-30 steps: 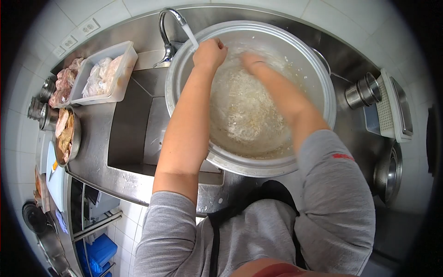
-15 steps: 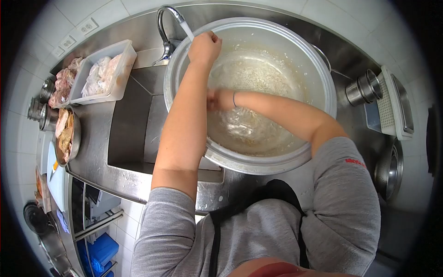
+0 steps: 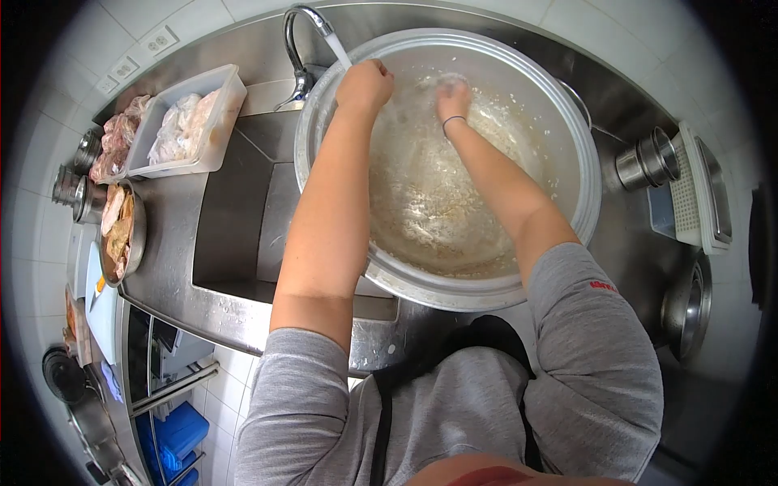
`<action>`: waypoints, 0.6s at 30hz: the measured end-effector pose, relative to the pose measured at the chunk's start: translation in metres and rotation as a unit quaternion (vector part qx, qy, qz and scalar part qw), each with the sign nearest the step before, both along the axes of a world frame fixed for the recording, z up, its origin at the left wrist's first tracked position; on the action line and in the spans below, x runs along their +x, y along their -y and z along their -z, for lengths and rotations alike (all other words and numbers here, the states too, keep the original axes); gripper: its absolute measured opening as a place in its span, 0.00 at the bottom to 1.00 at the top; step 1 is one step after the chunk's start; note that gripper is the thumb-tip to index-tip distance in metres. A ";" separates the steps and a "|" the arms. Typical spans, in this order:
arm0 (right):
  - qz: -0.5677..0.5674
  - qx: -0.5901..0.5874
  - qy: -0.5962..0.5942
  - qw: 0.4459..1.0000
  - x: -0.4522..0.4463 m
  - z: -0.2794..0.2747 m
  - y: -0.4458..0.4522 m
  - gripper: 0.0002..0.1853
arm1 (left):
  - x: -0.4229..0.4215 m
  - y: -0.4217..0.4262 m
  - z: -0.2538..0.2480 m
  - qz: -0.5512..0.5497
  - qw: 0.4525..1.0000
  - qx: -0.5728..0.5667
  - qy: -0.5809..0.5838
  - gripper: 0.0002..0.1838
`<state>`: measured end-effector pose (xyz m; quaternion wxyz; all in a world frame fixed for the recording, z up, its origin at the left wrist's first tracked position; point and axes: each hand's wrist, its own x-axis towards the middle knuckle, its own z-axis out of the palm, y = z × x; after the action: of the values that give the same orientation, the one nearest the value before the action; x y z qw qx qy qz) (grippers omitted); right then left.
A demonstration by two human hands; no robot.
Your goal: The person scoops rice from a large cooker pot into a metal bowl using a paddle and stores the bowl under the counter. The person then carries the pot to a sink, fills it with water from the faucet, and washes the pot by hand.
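A wide metal basin holds cloudy water with white, rice-like grains in it and on its inner wall. My left hand is over the basin's upper left rim, fingers curled closed; what they hold is hidden. Just behind it, a whitish stream or tube runs from the spout of the faucet; I cannot tell which. My right hand, a thin band at its wrist, is at the far side of the basin, in the water. Splashing and motion blur hide its fingers.
A steel sink is left of the basin. Further left are a plastic tub of bagged food, bagged meat and a steel bowl of meat pieces. Steel cups and a white basket stand to the right.
My right hand has moved from beside my left forearm to the far side of the basin, and the water is more stirred. My left hand stays near the faucet.
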<state>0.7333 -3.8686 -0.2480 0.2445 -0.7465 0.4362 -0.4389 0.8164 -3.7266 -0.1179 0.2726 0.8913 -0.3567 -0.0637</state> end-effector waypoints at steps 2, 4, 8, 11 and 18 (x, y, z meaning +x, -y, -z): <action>-0.199 0.073 0.005 0.977 0.019 0.012 0.002 0.14 | -0.004 -0.001 -0.004 0.000 1.000 0.001 0.000 0.12; -0.337 0.215 0.161 0.902 0.025 0.004 -0.036 0.12 | -0.006 -0.002 -0.005 -0.002 1.000 0.003 -0.001 0.12; -0.461 0.104 -0.074 0.878 0.042 0.032 -0.085 0.20 | -0.003 0.001 -0.002 0.008 1.000 0.019 -0.013 0.13; -0.592 0.090 -0.292 0.745 0.003 0.004 -0.129 0.19 | -0.004 0.000 0.000 0.010 1.000 0.018 -0.008 0.13; -0.764 0.091 -0.586 0.254 -0.141 -0.035 -0.121 0.15 | 0.003 -0.003 0.002 0.015 0.999 0.033 -0.014 0.14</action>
<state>0.5926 -3.7478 -0.2133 0.2103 -0.7574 -0.2767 0.5527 0.8194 -3.7235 -0.1204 0.2471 0.8932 -0.3642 -0.0924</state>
